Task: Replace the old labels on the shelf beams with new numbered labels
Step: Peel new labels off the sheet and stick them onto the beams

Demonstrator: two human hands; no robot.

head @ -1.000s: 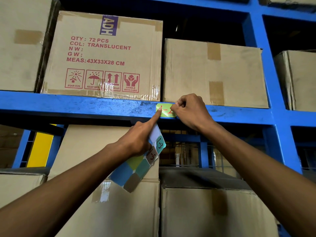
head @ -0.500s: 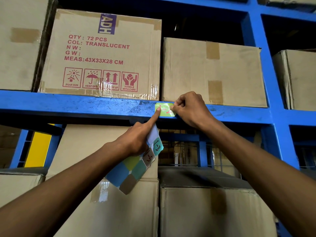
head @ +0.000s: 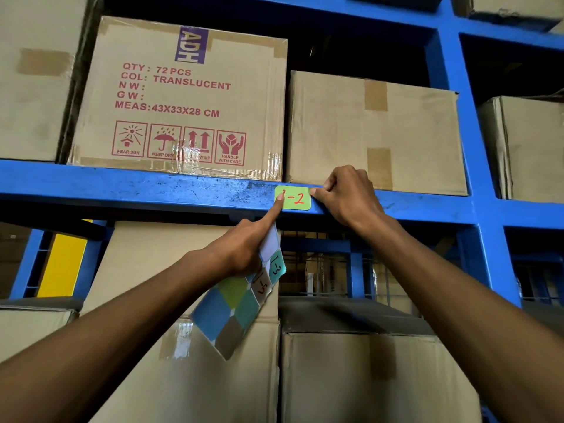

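Observation:
A green label (head: pixel 294 198) with "1-2" in red sits flat on the blue shelf beam (head: pixel 152 189). My left hand (head: pixel 241 251) presses its index fingertip on the label's left end, while its other fingers hold a sheet of coloured labels (head: pixel 238 300) marked "1-3" and "1-5". My right hand (head: pixel 348 196) is curled just right of the label, with its thumb tip touching the label's right edge.
Cardboard boxes stand on the beam: a printed "ADH" box (head: pixel 183 99) and a plain box (head: pixel 375 132). More boxes (head: pixel 366 377) fill the level below. A blue upright (head: pixel 457 117) rises at the right. A yellow panel (head: pixel 61 264) shows at the lower left.
My right hand has slid right off the label, so the whole "1-2" now shows. My left fingertip stays on its left end.

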